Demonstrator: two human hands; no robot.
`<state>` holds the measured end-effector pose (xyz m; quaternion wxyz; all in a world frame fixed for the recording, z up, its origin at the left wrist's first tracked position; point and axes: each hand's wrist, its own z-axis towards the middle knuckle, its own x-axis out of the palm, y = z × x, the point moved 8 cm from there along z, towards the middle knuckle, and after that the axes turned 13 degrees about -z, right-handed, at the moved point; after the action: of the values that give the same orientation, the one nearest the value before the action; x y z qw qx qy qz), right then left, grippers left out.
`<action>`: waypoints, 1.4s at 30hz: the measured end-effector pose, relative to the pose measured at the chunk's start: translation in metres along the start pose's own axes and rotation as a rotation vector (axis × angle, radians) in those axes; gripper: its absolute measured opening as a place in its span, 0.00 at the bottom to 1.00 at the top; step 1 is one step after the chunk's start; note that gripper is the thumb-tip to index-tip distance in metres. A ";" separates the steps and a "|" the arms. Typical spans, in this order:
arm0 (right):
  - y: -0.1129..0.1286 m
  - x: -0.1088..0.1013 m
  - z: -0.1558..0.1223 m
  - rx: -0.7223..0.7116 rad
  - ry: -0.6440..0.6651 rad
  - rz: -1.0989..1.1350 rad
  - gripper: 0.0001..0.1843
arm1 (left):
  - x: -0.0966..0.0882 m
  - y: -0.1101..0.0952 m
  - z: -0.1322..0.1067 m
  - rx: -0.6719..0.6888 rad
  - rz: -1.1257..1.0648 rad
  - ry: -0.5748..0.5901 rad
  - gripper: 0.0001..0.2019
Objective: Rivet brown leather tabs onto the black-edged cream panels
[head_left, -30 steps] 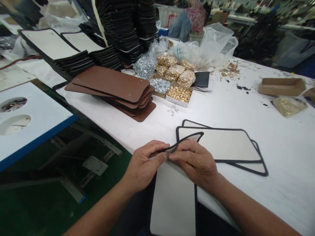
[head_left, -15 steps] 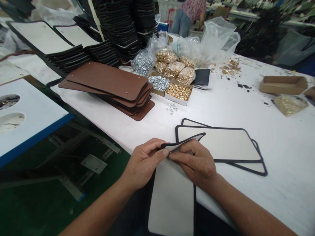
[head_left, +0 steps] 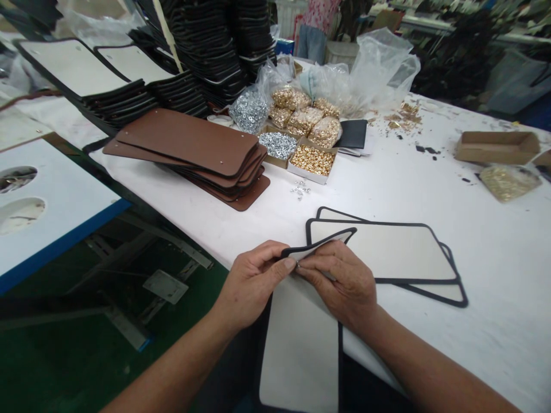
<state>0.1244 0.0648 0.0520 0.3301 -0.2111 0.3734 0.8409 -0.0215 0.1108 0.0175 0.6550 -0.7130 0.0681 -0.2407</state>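
A cream panel with a black rim [head_left: 299, 350] hangs over the table's near edge, its far end bent upward. My left hand [head_left: 249, 284] pinches that raised end from the left, fingers closed on it. From the right, my right hand [head_left: 340, 281] grips the same end, thumb and fingers pressed together at the rim. Just beyond my hands, two more cream black-rimmed panels [head_left: 396, 252] lie flat and overlapping on the white table [head_left: 495, 275].
A stack of brown panels [head_left: 193, 152] lies to the left. Behind it stand tall piles of black-rimmed panels [head_left: 215, 46]. Boxes and bags of gold studs [head_left: 312, 160] and silver washers [head_left: 278, 143] sit mid-table. A cardboard tray [head_left: 495, 146] is at the right. Someone stands behind.
My hands have stayed at the raised end of the panel, the fingertips drawing slightly closer together. The view shifted a little.
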 end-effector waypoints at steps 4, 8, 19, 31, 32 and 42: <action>0.002 0.002 0.001 0.020 0.032 -0.021 0.07 | 0.000 0.000 0.000 0.010 0.022 -0.005 0.08; 0.003 0.001 0.001 0.039 0.046 -0.037 0.05 | -0.001 0.001 0.000 0.014 0.019 -0.012 0.08; -0.002 0.002 0.004 0.121 0.107 -0.050 0.05 | 0.003 -0.006 -0.003 0.105 0.169 -0.031 0.10; -0.003 -0.012 0.008 0.016 -0.025 -0.226 0.25 | 0.015 -0.019 -0.008 0.432 0.378 -0.003 0.11; -0.001 -0.010 0.009 -0.028 0.019 -0.228 0.22 | 0.015 -0.019 -0.008 0.454 0.381 0.005 0.12; 0.002 -0.008 0.011 -0.143 0.094 -0.325 0.08 | 0.011 -0.017 -0.013 0.470 0.408 -0.053 0.13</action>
<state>0.1273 0.0687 0.0645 0.4278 -0.3305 0.2889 0.7901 -0.0209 0.0970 0.0376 0.8383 -0.5196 0.1352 -0.0946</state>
